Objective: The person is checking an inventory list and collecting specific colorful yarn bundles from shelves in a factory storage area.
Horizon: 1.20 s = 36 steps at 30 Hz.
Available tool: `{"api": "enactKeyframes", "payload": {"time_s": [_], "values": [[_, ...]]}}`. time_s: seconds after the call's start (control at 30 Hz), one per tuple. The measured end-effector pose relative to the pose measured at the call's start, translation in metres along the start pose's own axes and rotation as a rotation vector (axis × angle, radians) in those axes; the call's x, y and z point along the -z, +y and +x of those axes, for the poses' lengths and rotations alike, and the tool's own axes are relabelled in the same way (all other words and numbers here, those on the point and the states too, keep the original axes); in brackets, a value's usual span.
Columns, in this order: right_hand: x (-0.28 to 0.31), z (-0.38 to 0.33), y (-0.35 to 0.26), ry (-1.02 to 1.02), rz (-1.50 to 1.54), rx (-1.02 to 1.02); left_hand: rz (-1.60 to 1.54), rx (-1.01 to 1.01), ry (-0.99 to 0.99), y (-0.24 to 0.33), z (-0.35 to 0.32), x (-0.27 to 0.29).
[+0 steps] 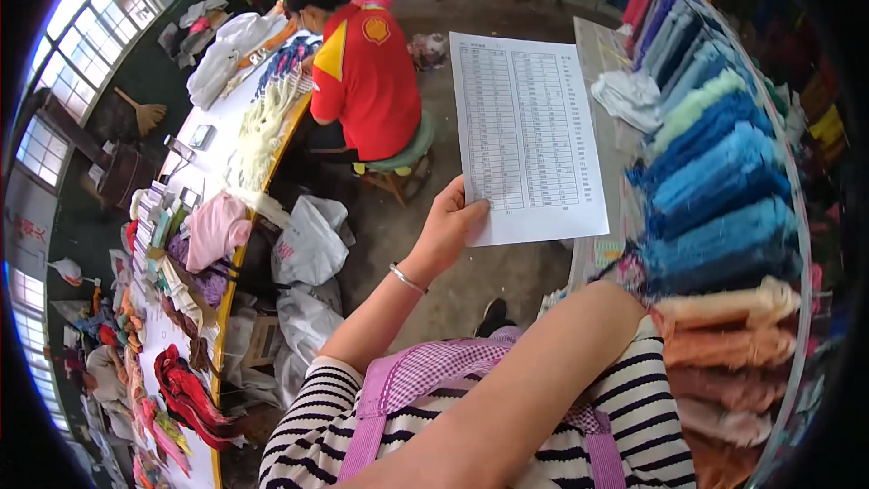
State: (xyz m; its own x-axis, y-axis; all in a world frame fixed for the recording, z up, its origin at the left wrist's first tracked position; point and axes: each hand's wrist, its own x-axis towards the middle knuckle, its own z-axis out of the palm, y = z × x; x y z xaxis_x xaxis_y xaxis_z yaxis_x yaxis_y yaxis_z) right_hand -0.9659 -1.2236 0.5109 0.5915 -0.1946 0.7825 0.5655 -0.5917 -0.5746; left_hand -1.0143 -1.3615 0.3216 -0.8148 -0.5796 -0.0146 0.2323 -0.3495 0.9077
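A white printed sheet of paper (529, 140), covered in table columns, is held up in front of me. My left hand (453, 225) pinches its lower left corner, with the thumb on the printed face and the other fingers mostly behind it. A silver bangle (408, 279) circles that wrist. My right forearm (507, 389) folds across my chest toward the lower edge, and the hand at its end falls outside the picture. Just right of the sheet, bundles of blue yarn (720, 190) lie in a long row.
On the left runs a long white table (176, 344) with yarn, cloth and boxes. A person in a red shirt (376, 81) sits there on a green stool (403, 158). Plastic sacks (312, 244) stand by the table. Along the right, a rack (797, 217) carries coloured yarn bundles.
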Motion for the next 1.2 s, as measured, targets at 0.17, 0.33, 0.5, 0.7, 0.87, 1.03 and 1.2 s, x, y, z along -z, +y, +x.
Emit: {"api": "enactKeyframes", "payload": {"time_s": [0.17, 0.33, 0.5, 0.7, 0.87, 1.03, 1.2], "values": [[0.092, -0.037, -0.027, -0.018, 0.051, 0.022, -0.027, -0.026, 0.073, 0.01, 0.078, 0.0], [0.179, -0.079, -0.053, 0.032, -0.137, 0.027, -0.03, -0.024, 0.068, 0.01, 0.159, 0.004], [0.24, -0.112, -0.046, 0.106, -0.297, 0.024, -0.028, 0.018, 0.014, 0.008, 0.266, 0.007], [0.349, -0.138, -0.029, 0.216, -0.195, -0.058, 0.084, -0.041, -0.004, 0.019, 0.41, 0.026], [0.464, -0.163, -0.05, 0.144, 0.225, -0.198, 0.055, -0.044, -0.079, 0.033, 0.513, 0.013], [0.574, -0.31, -0.073, 0.623, -0.285, -0.318, -0.034, -0.004, -0.085, 0.026, 0.604, 0.016], [0.636, -0.5, -0.121, 1.564, -0.792, -0.846, -0.01, 0.003, -0.008, 0.024, 0.698, 0.032]]}}
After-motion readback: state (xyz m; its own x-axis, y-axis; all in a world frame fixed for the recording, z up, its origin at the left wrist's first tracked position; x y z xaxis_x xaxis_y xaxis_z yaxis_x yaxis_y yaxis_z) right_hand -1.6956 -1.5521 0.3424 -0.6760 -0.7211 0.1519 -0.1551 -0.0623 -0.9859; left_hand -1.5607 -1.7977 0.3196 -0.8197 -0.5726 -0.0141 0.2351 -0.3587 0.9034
